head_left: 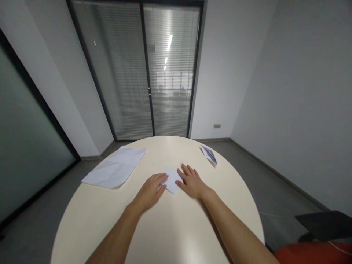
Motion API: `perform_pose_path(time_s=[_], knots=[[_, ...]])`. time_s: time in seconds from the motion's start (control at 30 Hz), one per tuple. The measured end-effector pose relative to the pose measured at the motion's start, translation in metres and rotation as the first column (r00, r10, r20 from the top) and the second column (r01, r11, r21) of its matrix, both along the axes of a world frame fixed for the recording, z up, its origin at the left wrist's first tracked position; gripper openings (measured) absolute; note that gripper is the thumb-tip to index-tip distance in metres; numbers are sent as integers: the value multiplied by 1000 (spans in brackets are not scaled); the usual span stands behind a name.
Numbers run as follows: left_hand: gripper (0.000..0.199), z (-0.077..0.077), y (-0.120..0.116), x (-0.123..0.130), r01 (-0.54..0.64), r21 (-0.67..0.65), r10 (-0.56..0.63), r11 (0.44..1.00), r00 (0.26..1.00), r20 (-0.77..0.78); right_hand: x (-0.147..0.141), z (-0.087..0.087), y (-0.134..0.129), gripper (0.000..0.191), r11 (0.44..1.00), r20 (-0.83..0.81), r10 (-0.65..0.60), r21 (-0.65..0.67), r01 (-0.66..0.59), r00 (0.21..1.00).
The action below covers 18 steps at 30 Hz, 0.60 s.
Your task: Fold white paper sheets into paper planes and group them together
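Note:
A small folded square of white paper (172, 179) lies on the round cream table (167, 227) between my two hands. My left hand (150, 190) rests at its left corner, fingers reaching onto the paper and the thumb held apart below them. From the other side, my right hand (191, 182) lies flat with spread fingers, its fingertips and thumb touching the paper's right edge. Neither hand has the paper lifted off the tabletop. Part of the square's left and right corners is hidden under the fingers.
Large creased white sheets (117, 167) lie at the table's left. A small folded paper with a blue-grey print (209, 155) sits near the far right edge. Beyond the table stands a glass partition with blinds (129, 73). A red seat (313, 253) and a dark flat panel (327, 224) are at lower right.

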<state>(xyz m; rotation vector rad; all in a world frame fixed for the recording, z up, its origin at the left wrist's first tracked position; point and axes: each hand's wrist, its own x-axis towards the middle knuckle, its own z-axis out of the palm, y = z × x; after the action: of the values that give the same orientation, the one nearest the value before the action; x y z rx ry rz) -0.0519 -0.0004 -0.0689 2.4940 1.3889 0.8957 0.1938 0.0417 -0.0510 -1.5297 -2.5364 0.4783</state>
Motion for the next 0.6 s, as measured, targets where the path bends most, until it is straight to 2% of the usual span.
perform_pose_path(time_s=[0.1, 0.23, 0.33, 0.43, 0.6], knots=[[29, 2, -4, 2, 86, -32, -86, 996, 996, 4, 0, 0, 1, 75, 999, -9, 10, 31, -10, 1000], [26, 9, -6, 3, 44, -78, -46, 996, 999, -17, -2, 3, 0, 74, 991, -35, 100, 92, -97, 994], [25, 11, -5, 2, 17, -102, -18, 995, 1000, -14, -5, 5, -1, 89, 985, -55, 154, 91, -148, 987], [25, 11, -4, 2, 14, -109, -15, 994, 1000, -9, -8, 5, -2, 103, 987, -72, 150, 74, -145, 986], [25, 8, -3, 2, 13, -116, -14, 993, 1000, -2, -8, 5, -3, 109, 987, -77, 158, 44, -155, 984]])
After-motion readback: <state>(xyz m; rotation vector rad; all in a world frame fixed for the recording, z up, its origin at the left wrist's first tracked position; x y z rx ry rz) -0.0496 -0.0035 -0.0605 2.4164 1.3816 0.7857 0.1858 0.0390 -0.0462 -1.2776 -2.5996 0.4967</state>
